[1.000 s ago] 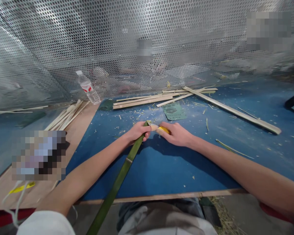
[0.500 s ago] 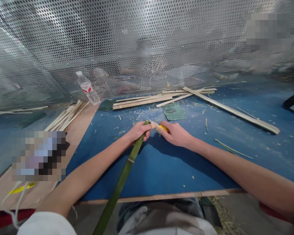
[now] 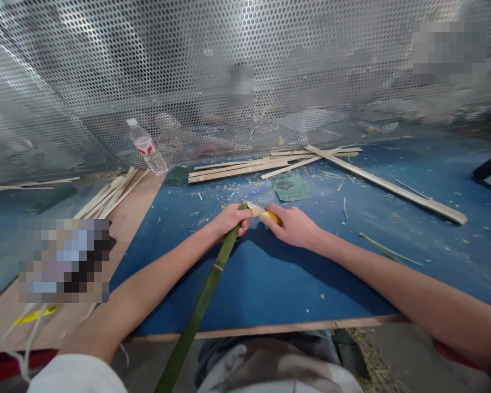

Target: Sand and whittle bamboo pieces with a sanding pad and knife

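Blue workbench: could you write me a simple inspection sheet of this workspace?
Surface: blue workbench, dusty, with a plywood front edge.
Job's things: green bamboo strip; yellow-handled knife, its pale blade at the strip's end.
Clutter: pale bamboo slats, scattered shavings, green sheet.
Hands: left hand grips the strip; right hand grips the knife.
Cables: white cord at lower left.
Surroundings: perforated metal screen ahead; water bottle by the bench's far corner.
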A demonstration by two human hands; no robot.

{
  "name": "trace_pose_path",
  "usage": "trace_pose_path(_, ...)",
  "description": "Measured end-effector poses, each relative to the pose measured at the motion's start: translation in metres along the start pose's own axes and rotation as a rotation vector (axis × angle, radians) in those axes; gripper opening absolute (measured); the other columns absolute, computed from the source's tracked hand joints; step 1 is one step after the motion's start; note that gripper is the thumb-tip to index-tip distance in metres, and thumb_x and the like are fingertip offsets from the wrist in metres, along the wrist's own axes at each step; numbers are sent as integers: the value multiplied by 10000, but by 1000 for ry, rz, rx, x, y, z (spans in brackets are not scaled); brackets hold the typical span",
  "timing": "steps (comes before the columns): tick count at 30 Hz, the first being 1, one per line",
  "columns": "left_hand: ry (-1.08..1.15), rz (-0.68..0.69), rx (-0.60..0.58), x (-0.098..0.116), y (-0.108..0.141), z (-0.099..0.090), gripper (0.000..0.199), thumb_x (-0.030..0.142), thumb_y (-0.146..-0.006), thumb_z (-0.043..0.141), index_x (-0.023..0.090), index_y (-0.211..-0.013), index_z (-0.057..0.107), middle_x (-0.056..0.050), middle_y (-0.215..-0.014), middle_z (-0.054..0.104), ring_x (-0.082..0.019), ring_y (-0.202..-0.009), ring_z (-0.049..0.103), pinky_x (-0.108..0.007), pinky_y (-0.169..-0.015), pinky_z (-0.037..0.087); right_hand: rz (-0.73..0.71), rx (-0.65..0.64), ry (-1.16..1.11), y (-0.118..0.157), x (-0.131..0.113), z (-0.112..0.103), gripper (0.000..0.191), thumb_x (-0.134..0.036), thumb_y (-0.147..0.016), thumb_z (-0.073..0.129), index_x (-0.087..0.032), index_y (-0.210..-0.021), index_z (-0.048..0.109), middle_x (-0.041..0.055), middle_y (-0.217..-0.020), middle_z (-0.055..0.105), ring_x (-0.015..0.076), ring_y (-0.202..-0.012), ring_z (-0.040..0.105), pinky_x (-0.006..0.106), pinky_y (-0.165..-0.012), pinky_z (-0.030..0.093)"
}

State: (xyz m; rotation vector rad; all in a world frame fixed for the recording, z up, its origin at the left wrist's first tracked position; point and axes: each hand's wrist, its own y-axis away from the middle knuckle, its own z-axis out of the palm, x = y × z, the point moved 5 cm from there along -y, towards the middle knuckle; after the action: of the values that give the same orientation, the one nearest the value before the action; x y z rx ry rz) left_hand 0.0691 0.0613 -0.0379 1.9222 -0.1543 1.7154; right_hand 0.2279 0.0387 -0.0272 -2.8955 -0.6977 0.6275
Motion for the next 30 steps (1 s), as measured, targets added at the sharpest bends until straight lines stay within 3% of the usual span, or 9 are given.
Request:
trace_pose_path(5,26,10,-4,3,2,0,463,360,-836,707,184,-500,442,47,-366,401,-48,-303,375,-195,-343,250,-25,-4,-70,-1,2,0,427,-536,-1008,326,-208,-998,600,18,-652,595,163,-552,518,273,-554,244)
trace_pose_path(14,45,-25,-216,0,5,2,477,358,-802,705,197,-481,392,61,-368,320,-47,-304,327,-201,-346,223,-175,-36,-179,-6,9,-3,357,-498,-981,414,-202,-1000,613,-4,-670,564,140,-569,487,257,-584,293)
trace_pose_path(22,-47,5,-189,-2,2,2,463,366,-832,691,188,-507,414,60,-387,352,-49,-326,364,-203,-372,272,-235,-53,-103,-5,12,-6,380,-523,-990,390,-206,-958,598,0,-657,558,144,-566,474,266,-582,269)
trace_pose_path(30,10,10,-108,-2,-1,0,483,364,-830,705,196,-493,402,56,-361,347,-48,-317,351,-208,-369,244,-82,-43,69,-2,5,-7,438,-550,-997,344,-213,-1045,619,38,-706,658,187,-588,570,288,-584,253)
